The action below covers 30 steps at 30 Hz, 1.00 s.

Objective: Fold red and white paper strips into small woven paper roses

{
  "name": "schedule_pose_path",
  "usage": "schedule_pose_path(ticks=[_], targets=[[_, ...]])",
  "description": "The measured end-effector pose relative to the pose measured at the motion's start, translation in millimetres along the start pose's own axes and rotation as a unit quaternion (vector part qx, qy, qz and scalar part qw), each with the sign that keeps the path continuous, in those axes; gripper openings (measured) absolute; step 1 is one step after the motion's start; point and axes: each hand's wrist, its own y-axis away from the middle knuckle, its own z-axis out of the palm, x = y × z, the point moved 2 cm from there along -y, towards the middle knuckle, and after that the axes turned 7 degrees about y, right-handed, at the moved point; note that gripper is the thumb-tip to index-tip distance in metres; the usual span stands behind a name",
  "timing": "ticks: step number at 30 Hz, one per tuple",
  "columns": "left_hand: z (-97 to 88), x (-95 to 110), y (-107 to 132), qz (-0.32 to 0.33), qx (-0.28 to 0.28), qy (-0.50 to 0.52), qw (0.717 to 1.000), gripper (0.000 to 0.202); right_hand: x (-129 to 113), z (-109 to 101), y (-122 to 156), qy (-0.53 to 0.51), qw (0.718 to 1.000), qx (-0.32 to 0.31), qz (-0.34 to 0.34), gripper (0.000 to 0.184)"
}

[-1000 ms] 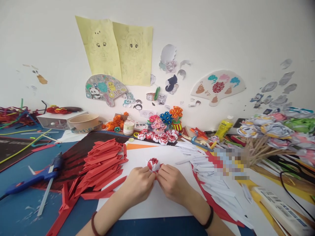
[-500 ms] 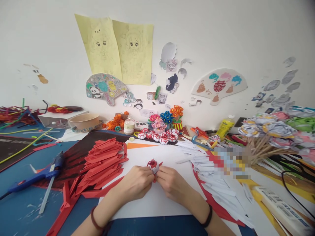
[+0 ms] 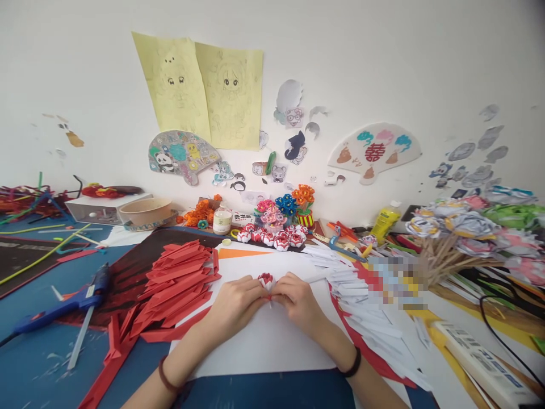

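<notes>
A small red-and-white folded paper flower (image 3: 266, 279) sits between my two hands above a white sheet (image 3: 272, 341). My left hand (image 3: 234, 304) pinches its left side with closed fingers. My right hand (image 3: 298, 301) pinches its right side the same way. A pile of folded red paper strips (image 3: 174, 284) lies to the left of my hands. To their right lies a pile of folded white strips (image 3: 366, 307). A row of finished red-and-white flowers (image 3: 272, 237) stands further back.
A blue glue gun (image 3: 63, 304) lies at the left on the blue mat. A wooden bowl (image 3: 145, 211), a small jar (image 3: 222, 218) and paper flower pots (image 3: 289, 207) line the wall. Paper roses on sticks (image 3: 468, 233), a yellow glue bottle (image 3: 385, 221) and a power strip (image 3: 485, 363) fill the right.
Both hands have moved a little away from me across the white sheet, carrying the flower. The flower has been turned in the fingers and sits lower between them now.
</notes>
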Motion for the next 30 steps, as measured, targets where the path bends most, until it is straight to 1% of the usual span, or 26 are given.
schedule_pose_path(ticks=[3,6,8,10,14,16,18,20,21,23,24,25,26,28,30], targets=[[3.7,2.8,-2.4,0.002,0.012,-0.030,0.999,0.023,-0.1,-0.3,-1.3,-0.015,1.000,0.012,0.013,0.019],[6.7,8.0,-5.6,-0.006,0.026,-0.079,0.996,0.023,1.2,0.4,-1.8,0.002,0.999,0.039,0.031,0.022],[7.9,11.7,-7.6,-0.031,0.043,-0.101,0.993,0.021,0.8,0.8,-1.7,0.025,0.997,0.059,0.041,0.023],[8.4,15.0,-8.6,-0.063,0.064,-0.103,0.991,0.018,-2.0,1.1,-1.7,0.033,0.996,0.062,0.046,0.024],[7.6,18.6,-7.6,-0.105,0.085,-0.067,0.989,0.016,-10.8,-0.6,-3.2,0.009,0.997,0.048,0.057,0.024],[5.2,17.5,-6.7,-0.122,0.097,-0.030,0.987,0.018,-12.0,-4.1,-4.8,-0.031,0.996,0.053,0.070,0.024],[1.4,14.9,-6.3,-0.133,0.111,0.031,0.984,0.020,-9.2,-9.2,-6.3,-0.098,0.988,0.064,0.096,0.022],[-3.0,12.3,-6.6,-0.128,0.121,0.112,0.978,0.024,-3.7,-14.3,-6.9,-0.194,0.966,0.070,0.156,0.026],[-5.1,11.4,-7.0,-0.121,0.123,0.153,0.973,0.026,-1.3,-15.7,-6.6,-0.256,0.945,0.053,0.196,0.032],[-9.0,10.4,-7.9,-0.101,0.130,0.227,0.960,0.029,-0.3,-15.6,-5.1,-0.386,0.884,-0.022,0.263,0.043],[-10.7,10.2,-8.3,-0.093,0.133,0.258,0.952,0.030,-2.2,-14.9,-4.2,-0.440,0.851,-0.068,0.278,0.047],[-12.2,10.3,-8.7,-0.088,0.137,0.284,0.945,0.032,-5.3,-14.1,-3.3,-0.482,0.823,-0.113,0.278,0.049],[-13.6,10.6,-8.9,-0.084,0.139,0.306,0.938,0.033,-8.7,-13.5,-2.8,-0.511,0.803,-0.150,0.268,0.049],[-16.2,11.6,-9.1,-0.082,0.136,0.337,0.928,0.035,-14.0,-11.8,-2.2,-0.538,0.784,-0.198,0.238,0.046],[-19.0,12.9,-8.9,-0.088,0.122,0.357,0.922,0.035,-15.2,-9.9,-2.5,-0.538,0.786,-0.208,0.222,0.041]])
